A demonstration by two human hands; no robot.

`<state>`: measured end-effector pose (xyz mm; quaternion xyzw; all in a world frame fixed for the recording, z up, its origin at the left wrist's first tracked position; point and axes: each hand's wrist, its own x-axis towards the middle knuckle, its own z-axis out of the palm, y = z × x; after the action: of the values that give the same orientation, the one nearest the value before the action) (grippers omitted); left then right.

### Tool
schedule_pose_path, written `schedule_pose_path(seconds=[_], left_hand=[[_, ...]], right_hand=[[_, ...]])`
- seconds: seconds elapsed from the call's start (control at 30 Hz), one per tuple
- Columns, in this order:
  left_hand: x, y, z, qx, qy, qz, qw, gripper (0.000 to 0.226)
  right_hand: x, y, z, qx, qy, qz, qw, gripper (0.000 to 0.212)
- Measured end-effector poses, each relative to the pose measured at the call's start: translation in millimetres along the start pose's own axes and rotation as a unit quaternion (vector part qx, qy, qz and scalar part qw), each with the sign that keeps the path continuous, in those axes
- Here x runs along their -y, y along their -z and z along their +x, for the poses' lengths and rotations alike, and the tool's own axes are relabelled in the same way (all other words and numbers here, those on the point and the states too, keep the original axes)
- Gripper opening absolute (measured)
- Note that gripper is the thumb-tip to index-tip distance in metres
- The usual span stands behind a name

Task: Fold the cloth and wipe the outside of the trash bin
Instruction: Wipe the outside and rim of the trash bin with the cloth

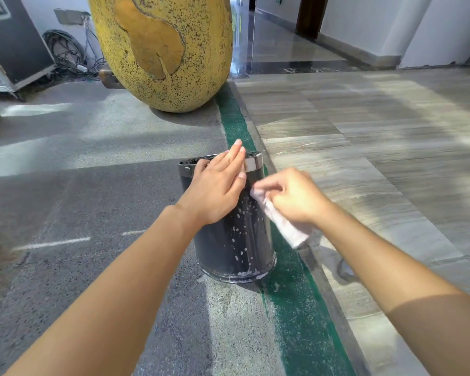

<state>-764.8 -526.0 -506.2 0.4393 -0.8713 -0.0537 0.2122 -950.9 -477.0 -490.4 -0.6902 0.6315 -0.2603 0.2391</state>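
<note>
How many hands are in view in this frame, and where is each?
2. The left hand rests with straight fingers across the rim of the trash bin. The right hand grips the cloth at the bin's upper right side. No others show.

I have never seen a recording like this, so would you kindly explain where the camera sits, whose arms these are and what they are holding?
There is no machine here. A person wears one wide-angle camera on the head, looking forward and down, so the two bare arms are the wearer's own. This is the only view.

The left hand rests with straight fingers on the top rim of a dark trash bin, seemingly steadying it. The right hand grips a white cloth, held at the bin's upper side just below its shiny rim.

The bin is spattered with white specks and stands on grey ground at the edge of a green strip. Behind it stands a large yellow speckled object.
</note>
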Motion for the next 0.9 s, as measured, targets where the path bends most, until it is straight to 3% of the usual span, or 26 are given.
schedule_pose_path(seconds=[0.07, 0.23, 0.37, 0.47, 0.6, 0.9], left_hand=[[3, 2, 4, 0.001, 0.004, -0.001, 1.0, 0.054], [11, 6, 8, -0.002, 0.005, -0.027, 1.0, 0.054], [27, 10, 10, -0.017, 0.021, -0.067, 0.997, 0.051], [29, 8, 10, -0.007, -0.006, -0.041, 0.999, 0.051], [27, 4, 15, 0.004, 0.005, -0.036, 0.999, 0.053], [47, 8, 35, 0.012, 0.053, -0.07, 0.996, 0.055]], right_hand=[[-13, -11, -12, 0.019, -0.003, 0.009, 1.0, 0.029], [-39, -18, -20, -0.078, -0.054, 0.048, 0.994, 0.044], [-23, -11, -4, -0.206, -0.018, 0.063, 0.976, 0.041], [-2, -13, 16, -0.244, 0.03, 0.018, 0.969, 0.043], [2, -22, 25, -0.235, 0.031, -0.036, 0.971, 0.047], [-36, -67, -18, -0.112, 0.049, -0.1, 0.987, 0.052]])
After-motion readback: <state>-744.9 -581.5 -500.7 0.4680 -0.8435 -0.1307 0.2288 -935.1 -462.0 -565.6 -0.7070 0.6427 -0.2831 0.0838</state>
